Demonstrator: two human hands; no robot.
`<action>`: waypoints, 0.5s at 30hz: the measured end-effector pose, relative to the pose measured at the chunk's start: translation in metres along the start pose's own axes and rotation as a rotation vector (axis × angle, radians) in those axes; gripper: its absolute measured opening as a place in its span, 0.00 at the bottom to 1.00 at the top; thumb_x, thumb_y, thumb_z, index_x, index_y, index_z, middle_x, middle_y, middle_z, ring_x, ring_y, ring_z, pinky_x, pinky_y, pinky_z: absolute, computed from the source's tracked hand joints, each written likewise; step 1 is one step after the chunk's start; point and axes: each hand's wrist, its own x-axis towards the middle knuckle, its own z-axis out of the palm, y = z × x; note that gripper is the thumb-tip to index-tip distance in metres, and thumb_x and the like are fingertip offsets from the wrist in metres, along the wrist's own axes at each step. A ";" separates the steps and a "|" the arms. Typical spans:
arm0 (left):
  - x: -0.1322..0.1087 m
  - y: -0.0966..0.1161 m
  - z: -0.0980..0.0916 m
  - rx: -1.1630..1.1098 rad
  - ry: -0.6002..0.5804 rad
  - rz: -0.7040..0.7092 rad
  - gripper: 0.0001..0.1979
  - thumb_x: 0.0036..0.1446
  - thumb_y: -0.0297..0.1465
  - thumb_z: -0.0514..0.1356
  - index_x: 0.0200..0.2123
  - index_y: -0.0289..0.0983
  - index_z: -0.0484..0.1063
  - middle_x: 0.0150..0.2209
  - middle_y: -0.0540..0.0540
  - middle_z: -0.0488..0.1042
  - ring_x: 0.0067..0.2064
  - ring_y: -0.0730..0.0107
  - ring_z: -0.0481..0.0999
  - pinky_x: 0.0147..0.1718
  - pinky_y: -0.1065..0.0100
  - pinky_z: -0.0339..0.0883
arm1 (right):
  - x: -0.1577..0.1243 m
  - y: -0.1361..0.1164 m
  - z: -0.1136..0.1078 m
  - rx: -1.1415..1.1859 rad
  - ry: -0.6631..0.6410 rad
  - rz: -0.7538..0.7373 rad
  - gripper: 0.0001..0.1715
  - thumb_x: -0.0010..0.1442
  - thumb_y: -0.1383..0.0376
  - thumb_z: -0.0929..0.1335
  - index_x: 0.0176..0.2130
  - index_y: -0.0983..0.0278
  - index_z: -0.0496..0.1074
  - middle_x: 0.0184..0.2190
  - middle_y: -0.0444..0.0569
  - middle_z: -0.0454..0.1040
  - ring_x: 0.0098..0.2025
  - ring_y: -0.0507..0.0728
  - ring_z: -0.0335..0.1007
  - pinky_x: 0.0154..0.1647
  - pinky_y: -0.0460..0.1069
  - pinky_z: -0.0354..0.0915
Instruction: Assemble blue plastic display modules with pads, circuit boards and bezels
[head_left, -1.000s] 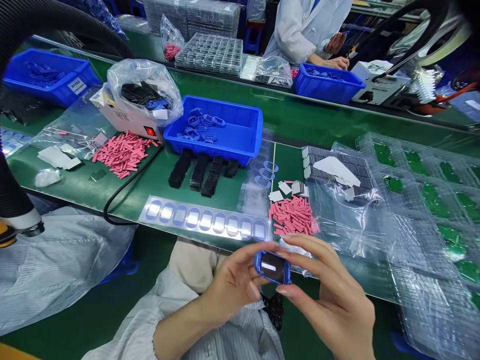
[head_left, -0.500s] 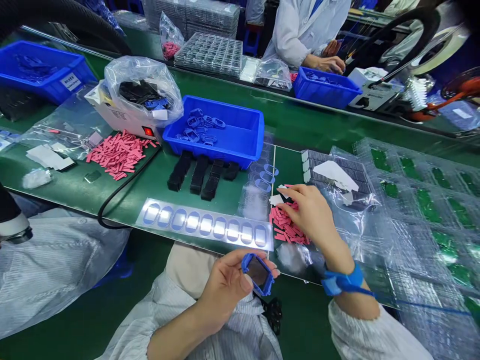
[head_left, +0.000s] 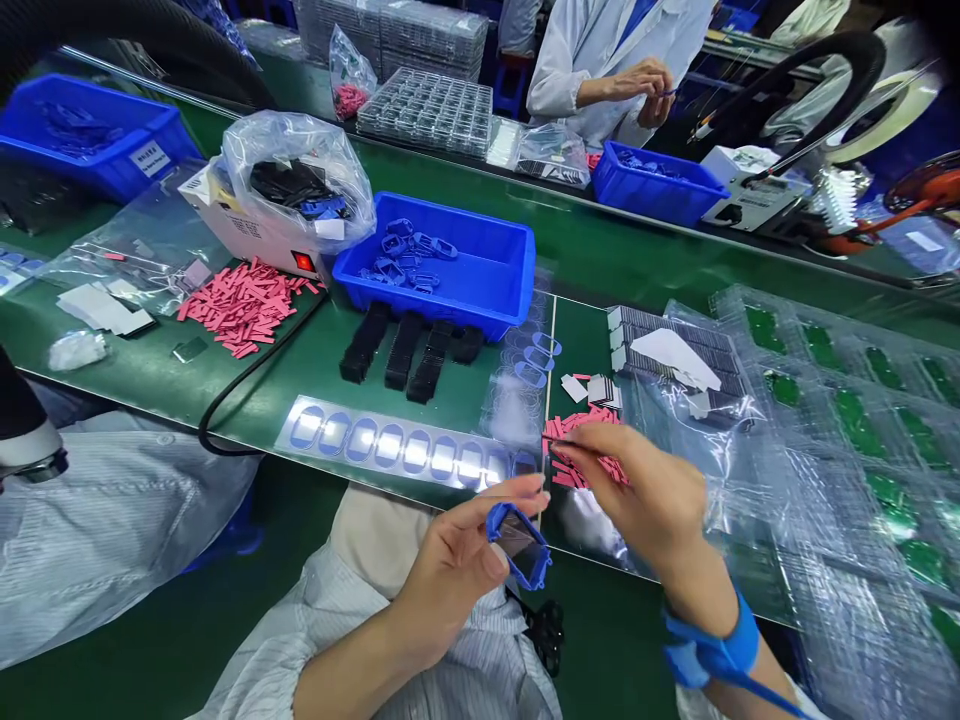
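My left hand grips a small blue frame with a dark screen, tilted, near the table's front edge. My right hand, with a blue wrist strap on it, hovers just right of the frame, its fingers pinched on a thin flat piece I cannot make out. Beneath that hand lies a heap of pink strips on the green table. A few small white and grey pads lie just beyond the heap.
A blue bin holds blue frames, with black parts in front of it. A clear strip of oval films lies at the front edge. More pink strips, bagged parts, clear trays at right. A person works across the belt.
My right hand left the blue frame, reached to the pink heap, then drew back toward the frame with something pinched. My left hand kept the frame and tilted it.
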 end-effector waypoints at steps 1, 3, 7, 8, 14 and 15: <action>0.001 0.000 0.003 0.004 -0.010 0.010 0.20 0.45 0.46 0.67 0.41 0.44 0.79 0.59 0.44 0.68 0.59 0.55 0.66 0.57 0.61 0.57 | -0.002 -0.009 -0.006 0.031 0.022 -0.046 0.05 0.61 0.69 0.66 0.37 0.59 0.70 0.29 0.43 0.78 0.29 0.52 0.75 0.27 0.46 0.68; 0.002 0.001 0.009 0.011 -0.028 0.026 0.20 0.45 0.47 0.66 0.41 0.45 0.79 0.63 0.46 0.62 0.62 0.53 0.61 0.60 0.59 0.53 | -0.005 -0.022 -0.015 0.103 0.040 -0.133 0.11 0.59 0.74 0.65 0.39 0.59 0.71 0.30 0.44 0.78 0.32 0.53 0.76 0.30 0.47 0.70; 0.000 -0.002 0.022 -0.019 -0.046 0.069 0.18 0.46 0.46 0.66 0.40 0.46 0.79 0.58 0.46 0.67 0.62 0.51 0.60 0.61 0.57 0.50 | -0.016 -0.040 -0.023 0.171 0.068 -0.131 0.17 0.56 0.75 0.67 0.45 0.60 0.72 0.33 0.48 0.77 0.35 0.56 0.75 0.32 0.51 0.72; -0.001 -0.003 0.024 -0.042 -0.045 0.075 0.18 0.46 0.46 0.66 0.40 0.46 0.79 0.58 0.46 0.67 0.62 0.51 0.60 0.61 0.56 0.50 | -0.018 -0.044 -0.024 0.174 0.076 -0.117 0.18 0.56 0.74 0.67 0.46 0.60 0.72 0.34 0.48 0.77 0.36 0.57 0.74 0.32 0.51 0.72; -0.008 -0.006 0.027 -0.130 -0.023 0.056 0.18 0.46 0.47 0.65 0.39 0.46 0.80 0.57 0.46 0.68 0.61 0.50 0.61 0.58 0.58 0.56 | -0.011 -0.060 -0.034 0.208 0.085 -0.152 0.12 0.55 0.74 0.68 0.41 0.66 0.74 0.30 0.51 0.76 0.32 0.56 0.73 0.28 0.50 0.71; -0.008 -0.005 0.026 -0.138 -0.024 0.042 0.19 0.45 0.48 0.65 0.38 0.45 0.80 0.57 0.46 0.68 0.60 0.51 0.63 0.57 0.59 0.57 | -0.008 -0.060 -0.036 0.220 0.082 -0.130 0.11 0.54 0.73 0.69 0.40 0.65 0.74 0.29 0.49 0.76 0.31 0.56 0.73 0.28 0.50 0.71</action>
